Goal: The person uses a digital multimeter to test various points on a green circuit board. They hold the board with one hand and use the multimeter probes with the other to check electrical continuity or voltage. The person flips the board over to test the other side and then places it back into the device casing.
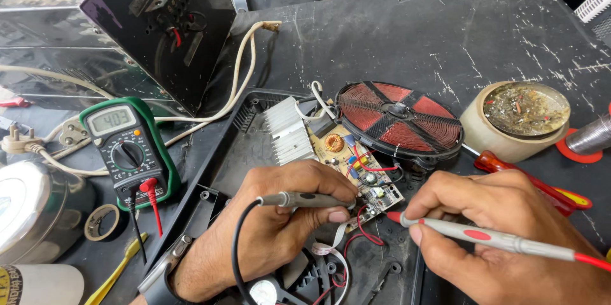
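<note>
Left hand (273, 228) grips the black probe (299, 200), right hand (503, 235) pinches the red probe (484, 236); both tips on the circuit board (353, 165), centre bench; multimeter (127, 149) already reading, far-left.

We see a grey probe with a black lead (305, 200) lying level and a red-tipped grey probe (471, 235) slanting in from the right, both tips meeting the tan circuit board (356, 165) near centre, inside the opened black cooker base.
</note>
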